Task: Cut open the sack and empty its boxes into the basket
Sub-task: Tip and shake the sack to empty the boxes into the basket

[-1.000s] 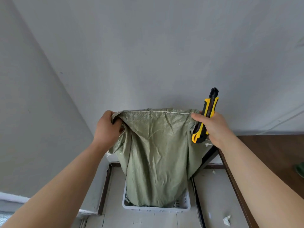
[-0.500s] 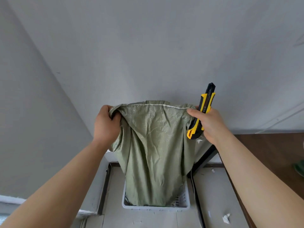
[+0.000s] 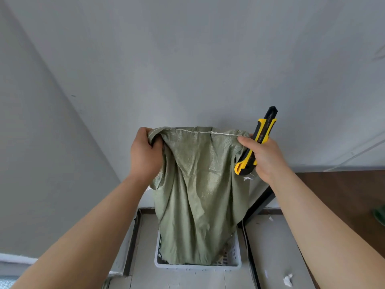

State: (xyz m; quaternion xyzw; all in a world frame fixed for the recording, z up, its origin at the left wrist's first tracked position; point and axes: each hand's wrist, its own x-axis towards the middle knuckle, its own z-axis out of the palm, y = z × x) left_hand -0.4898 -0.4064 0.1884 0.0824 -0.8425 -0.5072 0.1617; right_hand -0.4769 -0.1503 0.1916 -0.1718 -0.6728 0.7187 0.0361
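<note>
left hand (image 3: 144, 155) grips sack (image 3: 198, 195) corner | right hand (image 3: 264, 157) pinches other corner, clasps knife (image 3: 258, 140) | sack's lower end inside basket (image 3: 198, 266), contents hidden

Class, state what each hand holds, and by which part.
Left hand grips the green sack by one stitched-end corner; right hand pinches the other corner and holds the utility knife mid-handle.

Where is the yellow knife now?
In the head view, the yellow knife is in the right hand, right of centre, beside the top corner of the green sack.
</note>
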